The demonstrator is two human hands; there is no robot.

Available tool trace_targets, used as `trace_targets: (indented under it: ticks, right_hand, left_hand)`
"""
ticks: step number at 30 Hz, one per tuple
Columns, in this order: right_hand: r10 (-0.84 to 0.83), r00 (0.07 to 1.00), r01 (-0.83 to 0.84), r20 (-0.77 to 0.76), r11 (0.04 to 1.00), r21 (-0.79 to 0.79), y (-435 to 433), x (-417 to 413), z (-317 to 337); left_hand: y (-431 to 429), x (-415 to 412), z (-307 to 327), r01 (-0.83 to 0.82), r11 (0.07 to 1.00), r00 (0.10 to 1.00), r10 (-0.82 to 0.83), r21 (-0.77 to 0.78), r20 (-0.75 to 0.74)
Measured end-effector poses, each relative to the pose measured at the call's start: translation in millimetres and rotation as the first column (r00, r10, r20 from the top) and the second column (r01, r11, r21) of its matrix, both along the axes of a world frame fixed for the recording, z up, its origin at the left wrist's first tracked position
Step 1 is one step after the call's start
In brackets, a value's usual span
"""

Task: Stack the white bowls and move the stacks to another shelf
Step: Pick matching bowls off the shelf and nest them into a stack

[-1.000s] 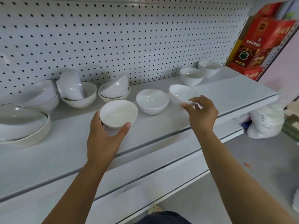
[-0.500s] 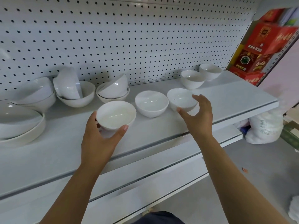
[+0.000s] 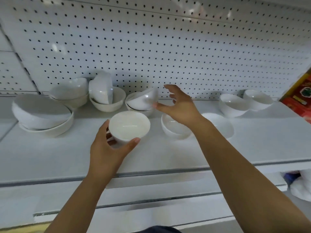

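Note:
My left hand grips a small white bowl upright, just above the white shelf. My right hand hovers open, fingers spread, above another small bowl and close to a tilted bowl that leans in a nested pair. A further single bowl sits right of my forearm. Two more bowls stand at the back right. The picture is blurred by motion.
At the left, large bowls lie nested, with more tilted bowls behind them against the pegboard. A red box stands at the right end. A lower shelf and a white bag sit below.
My right hand let go of the small bowl at the right and moved left and back, opening over the middle bowl. The view shifted left; my left hand still holds its bowl.

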State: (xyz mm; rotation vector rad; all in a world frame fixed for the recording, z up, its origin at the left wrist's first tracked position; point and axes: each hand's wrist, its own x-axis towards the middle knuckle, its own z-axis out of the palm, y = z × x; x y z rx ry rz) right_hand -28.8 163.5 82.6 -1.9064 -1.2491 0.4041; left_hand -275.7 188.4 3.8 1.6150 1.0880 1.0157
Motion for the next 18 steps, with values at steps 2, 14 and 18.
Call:
trace_targets:
  ticks: [2,14,18]
  right_hand:
    - [0.057,0.998,-0.058,-0.006,0.992,-0.112,22,-2,6]
    - [0.108,0.994,-0.107,0.007,0.988,-0.111,68,11,-9]
    - [0.120,0.988,-0.126,-0.097,0.991,-0.055,69,22,-16]
  left_hand:
    - [1,-1,-1,-0.019,1.000,1.000,0.019,-0.004,-0.010]
    - [2,1,-5,-0.097,0.995,0.994,0.097,-0.008,-0.050]
    - [4,1,-5,-0.103,0.995,0.993,0.102,-0.002,-0.055]
